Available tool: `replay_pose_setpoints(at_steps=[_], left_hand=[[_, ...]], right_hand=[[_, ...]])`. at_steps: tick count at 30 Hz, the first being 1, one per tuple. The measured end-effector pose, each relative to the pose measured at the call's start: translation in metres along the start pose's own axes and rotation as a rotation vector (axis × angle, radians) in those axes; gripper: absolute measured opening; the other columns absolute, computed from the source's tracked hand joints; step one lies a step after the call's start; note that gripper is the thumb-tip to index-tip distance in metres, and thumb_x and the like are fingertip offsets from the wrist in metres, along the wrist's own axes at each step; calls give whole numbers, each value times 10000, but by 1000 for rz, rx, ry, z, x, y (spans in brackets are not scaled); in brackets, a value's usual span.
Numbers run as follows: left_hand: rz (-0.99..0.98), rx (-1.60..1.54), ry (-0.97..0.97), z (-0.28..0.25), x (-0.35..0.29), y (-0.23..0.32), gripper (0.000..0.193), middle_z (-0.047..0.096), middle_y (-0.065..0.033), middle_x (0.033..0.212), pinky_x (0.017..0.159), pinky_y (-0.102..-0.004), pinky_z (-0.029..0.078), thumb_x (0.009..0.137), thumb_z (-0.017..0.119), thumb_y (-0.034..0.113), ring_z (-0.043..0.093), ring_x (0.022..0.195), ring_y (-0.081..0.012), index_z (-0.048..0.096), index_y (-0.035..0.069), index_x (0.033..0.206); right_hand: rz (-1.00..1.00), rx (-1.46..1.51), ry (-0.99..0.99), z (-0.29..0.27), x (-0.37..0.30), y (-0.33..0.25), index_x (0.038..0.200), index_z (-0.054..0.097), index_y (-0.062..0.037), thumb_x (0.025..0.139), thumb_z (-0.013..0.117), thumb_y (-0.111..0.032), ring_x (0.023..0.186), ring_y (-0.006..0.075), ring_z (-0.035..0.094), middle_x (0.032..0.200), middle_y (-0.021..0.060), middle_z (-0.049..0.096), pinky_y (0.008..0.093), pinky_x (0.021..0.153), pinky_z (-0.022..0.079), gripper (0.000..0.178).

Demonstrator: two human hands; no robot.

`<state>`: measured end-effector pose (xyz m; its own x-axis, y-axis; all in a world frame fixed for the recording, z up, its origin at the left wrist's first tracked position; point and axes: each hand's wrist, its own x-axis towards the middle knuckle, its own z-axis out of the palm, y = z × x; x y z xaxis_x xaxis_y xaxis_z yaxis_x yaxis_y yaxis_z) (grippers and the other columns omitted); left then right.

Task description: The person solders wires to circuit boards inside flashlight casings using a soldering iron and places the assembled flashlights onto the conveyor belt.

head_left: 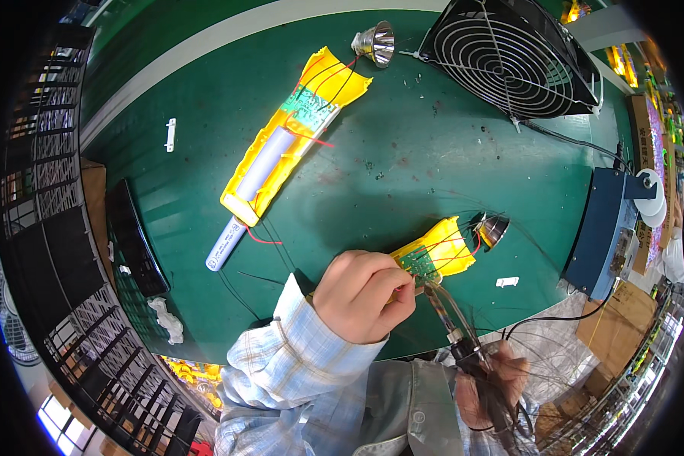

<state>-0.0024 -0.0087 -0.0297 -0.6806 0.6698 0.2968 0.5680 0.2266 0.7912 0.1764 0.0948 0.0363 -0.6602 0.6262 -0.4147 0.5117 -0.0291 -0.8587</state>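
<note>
My left hand (pixel 368 296) is closed in a pinch over the near yellow housing half (pixel 456 254); whatever its fingertips grip is hidden. In my right hand (pixel 482 387), partly blurred, is a soldering iron (pixel 454 336), its tip at the edge of the green circuit board (pixel 420 264) beside my left fingertips. Thin wires run from that board toward a small reflector lamp (pixel 494 230). Farther back lies another yellow housing half (pixel 348 82) with a board, a purple battery (pixel 266 163) and red and black wires. Beside its lower end is a loose battery (pixel 226 245).
A black fan with a wire guard (pixel 517 64) stands at the back right. Right of me are a blue box (pixel 600 228) and a white spool (pixel 650 197). A black phone-like slab (pixel 137 235) and crumpled tissue (pixel 166 319) lie left. Another reflector lamp (pixel 376 44) is at the back.
</note>
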Motion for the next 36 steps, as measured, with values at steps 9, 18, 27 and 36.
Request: replay_pose_setpoints(at_steps=[9, 18, 27, 36], left_hand=[[13, -1, 12, 2, -1, -2, 200, 547, -71, 757, 585, -287, 462, 560, 682, -21, 546, 642, -216, 583, 50, 718], [32, -3, 20, 1, -2, 0, 199, 548, -78, 770, 585, -288, 459, 579, 669, -27, 542, 637, -211, 574, 44, 738], [70, 147, 92, -27, -4, 18, 206, 525, -49, 710, 578, -322, 420, 540, 722, 50, 513, 599, -216, 576, 95, 677], [-530, 283, -62, -70, -57, 20, 124, 616, -123, 698, 617, -306, 457, 763, 572, 53, 592, 648, -227, 625, -22, 847]], right_hand=[[-170, 278, 35, 11, 5, 6, 837, 408, -65, 744, 602, -112, 688, 219, 523, 849, 133, 491, 305, 554, 441, 220], [96, 623, 169, -5, 6, -16, 866, 354, -52, 674, 700, -77, 533, 152, 510, 829, 137, 472, 234, 423, 422, 396], [-89, 361, 255, -19, 10, -14, 831, 319, -49, 717, 667, -337, 336, 108, 388, 481, 68, 432, 202, 323, 267, 466], [-79, 409, 249, -24, 11, -13, 851, 314, -31, 734, 640, -278, 348, 110, 395, 567, 76, 429, 200, 323, 295, 426]])
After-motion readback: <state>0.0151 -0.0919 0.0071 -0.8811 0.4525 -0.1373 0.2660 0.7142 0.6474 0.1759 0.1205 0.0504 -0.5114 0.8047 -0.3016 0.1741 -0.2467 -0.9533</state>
